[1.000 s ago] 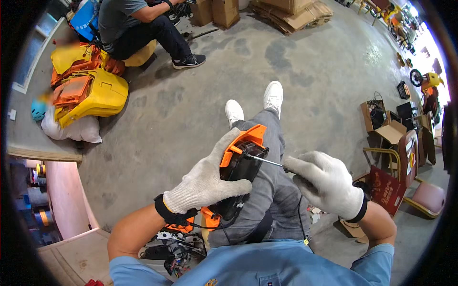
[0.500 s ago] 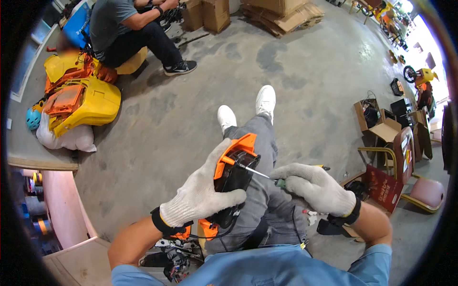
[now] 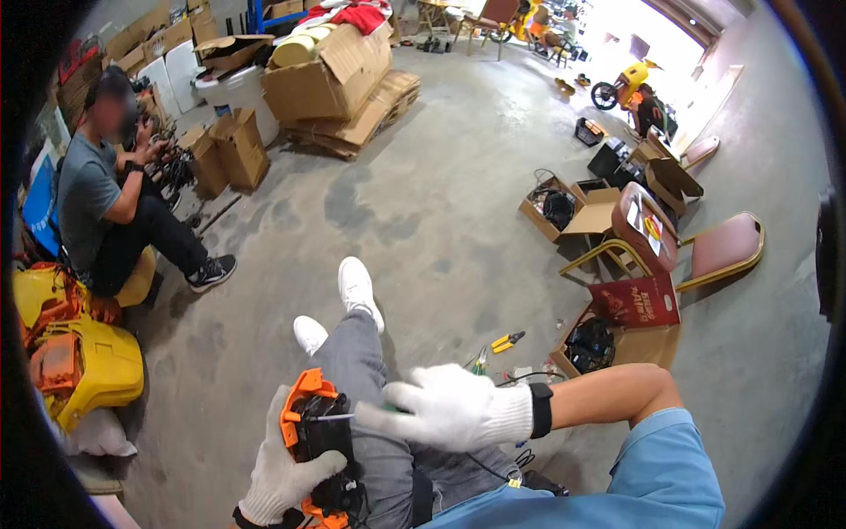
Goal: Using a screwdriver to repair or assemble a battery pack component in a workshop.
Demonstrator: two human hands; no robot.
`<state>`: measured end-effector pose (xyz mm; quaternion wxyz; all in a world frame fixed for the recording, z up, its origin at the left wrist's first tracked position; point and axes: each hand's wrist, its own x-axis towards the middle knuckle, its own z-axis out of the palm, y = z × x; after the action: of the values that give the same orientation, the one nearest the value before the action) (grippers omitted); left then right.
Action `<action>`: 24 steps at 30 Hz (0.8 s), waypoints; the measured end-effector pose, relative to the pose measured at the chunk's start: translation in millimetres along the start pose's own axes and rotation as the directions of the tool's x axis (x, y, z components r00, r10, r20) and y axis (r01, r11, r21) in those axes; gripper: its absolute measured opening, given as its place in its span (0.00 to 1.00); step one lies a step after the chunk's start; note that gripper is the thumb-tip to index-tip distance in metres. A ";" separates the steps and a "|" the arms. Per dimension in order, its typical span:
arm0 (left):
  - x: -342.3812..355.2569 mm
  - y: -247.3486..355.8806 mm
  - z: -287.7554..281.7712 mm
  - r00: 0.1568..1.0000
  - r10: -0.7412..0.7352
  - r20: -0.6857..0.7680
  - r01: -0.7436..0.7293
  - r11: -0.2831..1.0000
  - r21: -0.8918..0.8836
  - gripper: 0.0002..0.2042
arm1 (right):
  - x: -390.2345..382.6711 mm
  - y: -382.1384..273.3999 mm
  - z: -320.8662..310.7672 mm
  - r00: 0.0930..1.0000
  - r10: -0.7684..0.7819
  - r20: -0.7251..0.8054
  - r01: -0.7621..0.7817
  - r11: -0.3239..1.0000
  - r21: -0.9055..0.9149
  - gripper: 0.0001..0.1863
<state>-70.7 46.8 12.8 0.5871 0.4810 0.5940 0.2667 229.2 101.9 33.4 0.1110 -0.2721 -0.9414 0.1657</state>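
Screwdriver (image 3: 340,417) and housing (image 3: 322,434) shifted lower-left as my view swung

Left hand (image 3: 284,472) clasps the orange-trimmed black housing over my trouser leg (image 3: 374,467); my blurred right hand (image 3: 449,407), fingers loosely bent, grips the screwdriver. Uneven pressure could slip its tip toward my left fingers.

Here's the casing (image 3: 328,441) over the thigh (image 3: 377,441), left hand (image 3: 286,476) at its left side, right hand (image 3: 458,407) and screwdriver (image 3: 339,416) across on its right; beyond, pliers (image 3: 508,341) on the floor (image 3: 441,256), an open carton (image 3: 652,348) to their right, a chair (image 3: 661,256) behind that; far left, body panels (image 3: 101,361), a seated co-worker (image 3: 92,198) behind them.
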 end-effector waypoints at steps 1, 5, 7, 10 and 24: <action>0.8 0.8 0.1 0.997 0.075 0.016 -0.075 0.997 -0.028 0.65 | 0.8 0.2 0.4 0.997 -0.048 0.051 0.052 0.996 -0.068 0.30; -0.3 2.3 2.1 1.000 0.026 0.003 -0.026 1.000 -0.015 0.64 | 7.5 -0.9 -2.1 0.993 -0.080 0.084 0.091 0.986 -0.141 0.27; -2.6 0.8 4.1 0.986 0.163 0.038 -0.144 0.943 -0.301 0.54 | 9.1 -1.0 -5.9 0.990 -0.079 0.114 0.095 0.986 -0.139 0.26; -0.8 -0.6 -0.9 0.993 0.104 0.053 -0.097 0.987 -0.124 0.59 | 14.3 -0.2 -13.1 0.972 -0.002 0.235 0.000 1.000 0.009 0.25; -1.6 4.4 -13.0 0.999 0.027 0.028 -0.029 0.995 0.090 0.63 | 16.0 0.2 -9.6 0.989 0.124 0.083 -0.147 0.914 0.379 0.23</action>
<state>-82.2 50.4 19.6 0.5688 0.5190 0.5907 0.2413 218.9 113.3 44.1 0.1234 -0.3048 -0.8724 0.3616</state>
